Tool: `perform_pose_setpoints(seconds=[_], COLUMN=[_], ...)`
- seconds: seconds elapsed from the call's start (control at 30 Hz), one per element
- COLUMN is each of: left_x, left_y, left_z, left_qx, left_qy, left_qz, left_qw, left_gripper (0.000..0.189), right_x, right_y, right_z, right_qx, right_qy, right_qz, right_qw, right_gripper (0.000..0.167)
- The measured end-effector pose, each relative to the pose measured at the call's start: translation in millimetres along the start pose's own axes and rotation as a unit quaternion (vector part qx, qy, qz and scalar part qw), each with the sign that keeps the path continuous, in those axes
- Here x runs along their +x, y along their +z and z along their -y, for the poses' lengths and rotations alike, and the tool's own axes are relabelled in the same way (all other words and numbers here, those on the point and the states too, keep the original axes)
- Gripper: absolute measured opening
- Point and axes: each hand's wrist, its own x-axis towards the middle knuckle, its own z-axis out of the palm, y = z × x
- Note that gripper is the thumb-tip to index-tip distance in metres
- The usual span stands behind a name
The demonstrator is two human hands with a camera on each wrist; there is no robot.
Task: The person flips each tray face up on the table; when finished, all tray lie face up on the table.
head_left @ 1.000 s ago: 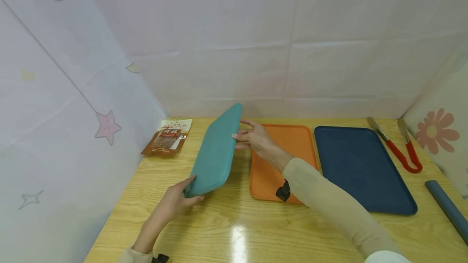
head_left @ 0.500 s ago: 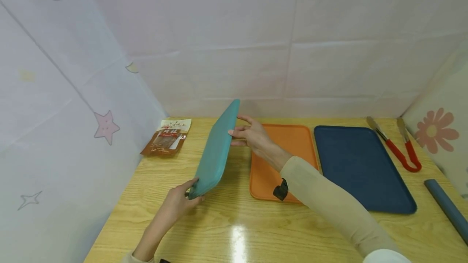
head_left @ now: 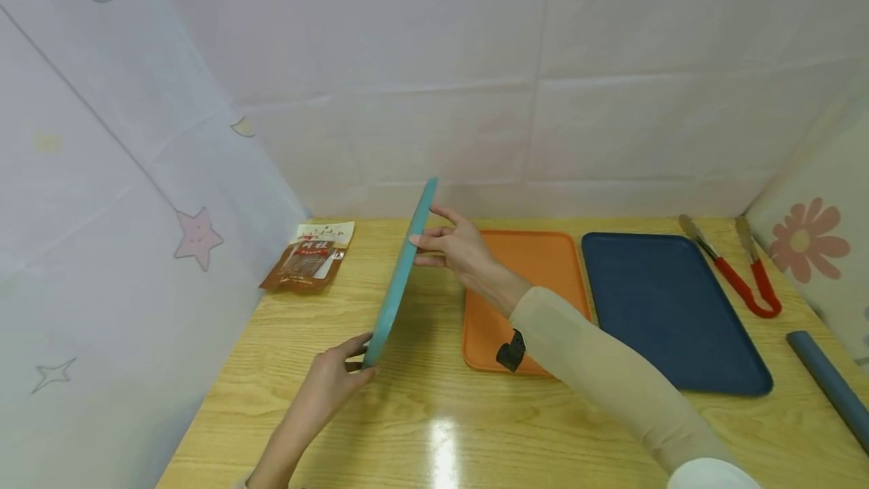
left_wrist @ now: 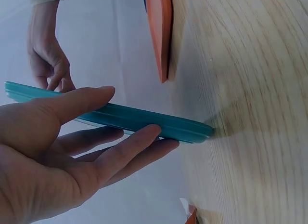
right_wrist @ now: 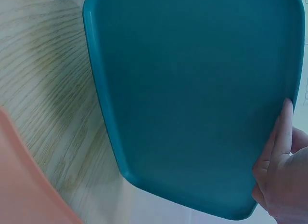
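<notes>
A teal rectangular tray [head_left: 397, 285] stands steeply tilted above the left-middle of the wooden table, seen nearly edge-on from the head. My left hand [head_left: 330, 383] grips its near end; in the left wrist view the thumb lies on one face and the fingers [left_wrist: 127, 149] on the other. My right hand [head_left: 462, 251] holds the upper edge toward the far end, its fingers partly hidden by the tray. The right wrist view shows the tray's flat, bare inner face [right_wrist: 192, 89] and raised rim. In the left wrist view, its lower edge comes right at the tabletop.
An orange tray [head_left: 529, 255] lies under my right forearm, with a dark blue tray [head_left: 672, 308] beside it. Red-handled tongs [head_left: 753, 293] and a grey-blue rod [head_left: 828, 383] lie at the right. A brown snack packet [head_left: 308, 259] sits at the back left, near the cloth wall.
The teal tray has tipped from showing its broad face to nearly edge-on. My right hand has moved left and slightly up with its upper edge; the left hand stays almost in place.
</notes>
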Motion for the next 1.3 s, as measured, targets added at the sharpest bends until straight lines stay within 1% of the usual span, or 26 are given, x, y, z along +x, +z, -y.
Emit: perform_pose_setpoints(seconds=[0.13,0.23,0.33,0.43,0.6,0.67,0.77,0.93,1.07,1.2,1.3], left_x=[-4.5,-6.3,-7.5,-9.4,-13.2,-15.5,-20.4,-27.1,-30.7,-32.8,-33.3], left_y=[1.9,3.4,4.8,5.3,4.3,3.2,1.4,-1.8,-5.8,-10.7,-14.9], left_z=[-4.4,-9.1,-13.2,-16.9,-23.4,-27.0,-32.9,-43.9,-52.2,-59.8,-64.1], left_qx=[0.001,0.015,0.024,0.023,0.016,0.014,0.010,0.002,-0.004,0.009,0.025], left_qy=[0.011,0.026,0.036,0.048,0.078,0.081,0.087,0.113,0.119,0.127,0.136], left_qz=[-0.007,-0.014,-0.021,-0.029,-0.057,-0.071,-0.091,-0.129,-0.148,-0.169,-0.181], left_qw=[0.9999,0.9995,0.9988,0.9982,0.9952,0.9941,0.9920,0.9852,0.9818,0.9772,0.9737], left_gripper=[0.054,0.052,0.051,0.048,0.040,0.040,0.042,0.044,0.050,0.060,0.063], right_x=[-0.9,-1.7,-1.9,-1.6,-0.2,0.0,1.0,1.8,1.4,2.1,3.5], right_y=[5,10,13,16,22,24,27,33,38,43,45], right_z=[1,2,3,4,5,5,6,7,6,4,3], right_qx=[0.011,0.017,0.017,0.011,0.000,-0.005,-0.010,-0.011,-0.015,-0.005,0.012], right_qy=[-0.004,-0.010,-0.017,-0.020,-0.023,-0.023,-0.022,-0.024,-0.021,-0.009,-0.005], right_qz=[0.002,0.000,-0.005,-0.005,-0.008,-0.011,-0.012,-0.011,-0.015,-0.015,-0.011], right_qw=[0.9999,0.9998,0.9997,0.9997,0.9997,0.9997,0.9996,0.9996,0.9996,0.9998,0.9999], right_gripper=[0.078,0.078,0.078,0.078,0.078,0.078,0.077,0.075,0.075,0.075,0.075])
